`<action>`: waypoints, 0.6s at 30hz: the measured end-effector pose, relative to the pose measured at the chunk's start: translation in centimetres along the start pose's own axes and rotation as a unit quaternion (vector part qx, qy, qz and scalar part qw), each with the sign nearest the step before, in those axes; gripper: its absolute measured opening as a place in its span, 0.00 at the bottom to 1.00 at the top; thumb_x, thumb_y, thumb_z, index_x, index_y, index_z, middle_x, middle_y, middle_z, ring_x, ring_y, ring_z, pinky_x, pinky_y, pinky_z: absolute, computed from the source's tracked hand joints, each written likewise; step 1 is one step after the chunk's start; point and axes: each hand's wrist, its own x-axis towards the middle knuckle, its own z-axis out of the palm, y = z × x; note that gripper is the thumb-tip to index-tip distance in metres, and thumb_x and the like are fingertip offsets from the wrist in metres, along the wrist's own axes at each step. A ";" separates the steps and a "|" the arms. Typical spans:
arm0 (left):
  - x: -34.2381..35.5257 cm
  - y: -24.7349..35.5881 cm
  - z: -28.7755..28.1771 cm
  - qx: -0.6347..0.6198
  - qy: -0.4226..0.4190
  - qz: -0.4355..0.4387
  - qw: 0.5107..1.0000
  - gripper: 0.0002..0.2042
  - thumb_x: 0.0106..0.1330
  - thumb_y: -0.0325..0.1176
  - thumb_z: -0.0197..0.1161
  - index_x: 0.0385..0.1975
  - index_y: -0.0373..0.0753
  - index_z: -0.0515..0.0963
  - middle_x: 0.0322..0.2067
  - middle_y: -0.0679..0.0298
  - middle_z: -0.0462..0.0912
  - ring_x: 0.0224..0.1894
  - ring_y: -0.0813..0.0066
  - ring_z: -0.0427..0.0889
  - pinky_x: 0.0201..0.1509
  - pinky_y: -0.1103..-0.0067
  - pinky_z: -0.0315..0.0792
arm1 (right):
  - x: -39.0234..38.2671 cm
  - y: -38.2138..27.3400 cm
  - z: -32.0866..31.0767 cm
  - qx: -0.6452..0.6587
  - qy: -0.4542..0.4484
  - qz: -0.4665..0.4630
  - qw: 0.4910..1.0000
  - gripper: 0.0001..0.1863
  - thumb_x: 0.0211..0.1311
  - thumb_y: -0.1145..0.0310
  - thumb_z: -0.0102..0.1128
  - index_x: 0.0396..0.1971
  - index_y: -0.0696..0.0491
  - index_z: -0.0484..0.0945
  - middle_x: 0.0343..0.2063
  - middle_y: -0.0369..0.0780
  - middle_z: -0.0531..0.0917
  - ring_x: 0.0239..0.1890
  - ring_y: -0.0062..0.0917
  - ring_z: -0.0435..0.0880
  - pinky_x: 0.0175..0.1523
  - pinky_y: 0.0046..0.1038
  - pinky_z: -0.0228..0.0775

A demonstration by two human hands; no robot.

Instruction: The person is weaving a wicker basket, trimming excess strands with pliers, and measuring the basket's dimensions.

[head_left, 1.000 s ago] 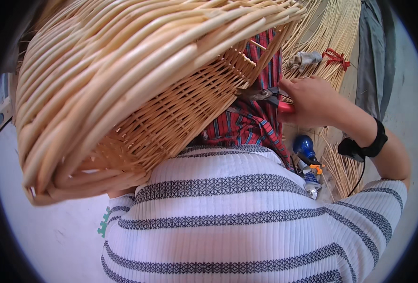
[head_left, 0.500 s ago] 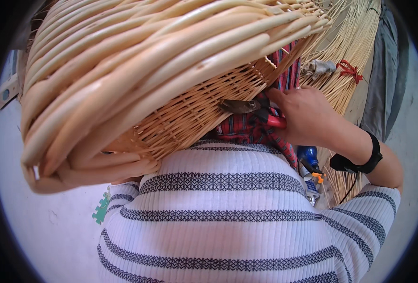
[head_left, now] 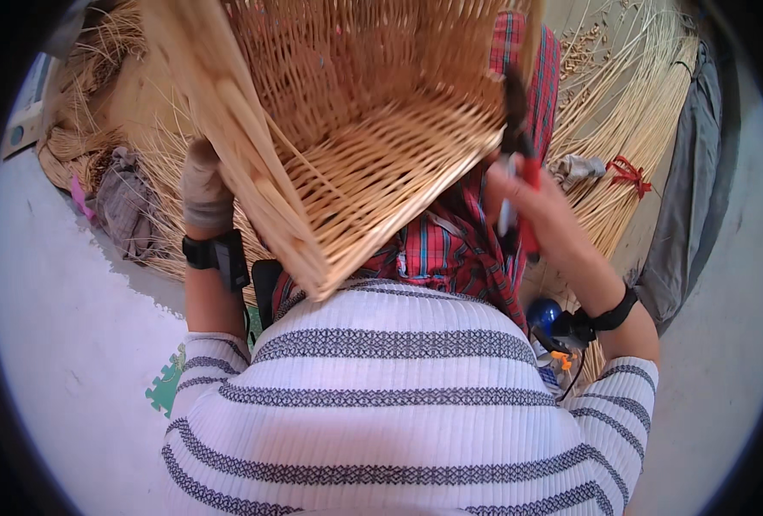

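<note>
A pale wicker basket [head_left: 399, 163] is tilted over my lap, its woven inside facing me. At its left side my left hand [head_left: 208, 185], in a beige glove, grips the outer wall; some of its fingers are hidden behind the basket. My bare right hand [head_left: 532, 202] is closed around red-handled pruning shears [head_left: 528, 163], blurred by motion, beside the basket's right edge. Their dark blades point up and away from me. Under the basket, a red plaid cloth [head_left: 433, 245] covers my lap. A loose willow rod [head_left: 308, 163] stands out inside the basket.
Bundled willow rods [head_left: 648, 112] tied with a red ribbon [head_left: 629, 175] lie at the right, near a crumpled pale cloth [head_left: 578, 169]. More loose rods and a grey cloth bag [head_left: 126, 206] lie at the left. A blue object [head_left: 543, 314] is below my right wrist.
The basket has turned from its thick outer edge to its open inside. My left hand has come into view. My right hand has swung the shears out from under the basket to its right edge.
</note>
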 end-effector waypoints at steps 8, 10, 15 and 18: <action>3.1 -1.5 19.1 -0.051 -0.192 -0.006 0.980 0.41 0.72 0.64 0.48 0.73 0.34 0.57 0.67 0.57 0.70 0.64 0.63 0.74 0.65 0.63 0.71 | 6.0 -4.1 -10.0 -0.155 0.300 -0.248 0.908 0.21 0.63 0.55 0.69 0.44 0.59 0.81 0.27 0.31 0.81 0.30 0.14 0.76 0.37 0.24 0.70; 4.9 -0.9 18.1 0.017 -0.191 -0.016 0.981 0.40 0.72 0.62 0.50 0.72 0.33 0.57 0.67 0.56 0.70 0.64 0.64 0.73 0.65 0.65 0.71 | 4.9 -3.7 -10.2 -0.191 0.279 -0.222 0.914 0.21 0.62 0.55 0.71 0.43 0.59 0.80 0.24 0.31 0.78 0.28 0.14 0.74 0.36 0.24 0.68; 5.4 0.1 16.2 0.245 -0.192 -0.039 0.950 0.40 0.71 0.56 0.59 0.71 0.30 0.58 0.65 0.54 0.71 0.64 0.69 0.73 0.65 0.73 0.71 | 0.2 0.8 -6.4 -0.128 0.152 -0.108 0.974 0.22 0.58 0.56 0.74 0.41 0.56 0.77 0.23 0.30 0.76 0.26 0.15 0.72 0.34 0.25 0.67; 4.7 -0.1 17.3 0.256 -0.204 -0.016 0.945 0.43 0.65 0.55 0.68 0.70 0.29 0.59 0.63 0.56 0.74 0.61 0.68 0.76 0.65 0.73 0.71 | -2.7 0.9 -6.4 -0.112 0.165 -0.047 0.979 0.23 0.57 0.57 0.75 0.45 0.55 0.75 0.25 0.31 0.75 0.27 0.17 0.73 0.35 0.26 0.67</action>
